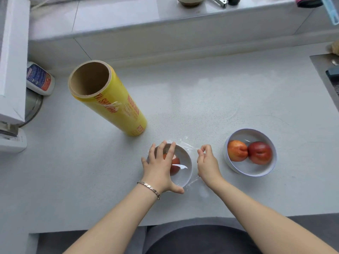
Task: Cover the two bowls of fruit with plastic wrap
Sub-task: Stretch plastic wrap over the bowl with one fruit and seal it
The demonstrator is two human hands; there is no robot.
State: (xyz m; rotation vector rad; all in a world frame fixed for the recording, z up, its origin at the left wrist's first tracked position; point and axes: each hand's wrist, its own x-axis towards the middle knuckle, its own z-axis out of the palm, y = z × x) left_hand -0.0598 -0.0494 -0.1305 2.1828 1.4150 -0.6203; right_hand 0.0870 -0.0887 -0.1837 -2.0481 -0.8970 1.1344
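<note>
The left hand (pixel 158 167) lies flat with spread fingers on the near bowl (pixel 185 173), pressing the plastic wrap (pixel 189 145) stretched over a red fruit (pixel 175 166). The right hand (pixel 207 162), just beside the bowl, has curled fingers and seems to pinch the wrap's edge, though the film is hard to see. The second bowl (pixel 251 170) stands to the right, and the yellow roll (pixel 117 107) stands upright behind, on the counter (pixel 201 99).

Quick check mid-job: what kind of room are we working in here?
Most likely a home kitchen. The work sits on a pale counter with what looks like a sink at its right edge, and a wrap roll stands near the left bowl and right bowl of fruit.
</note>
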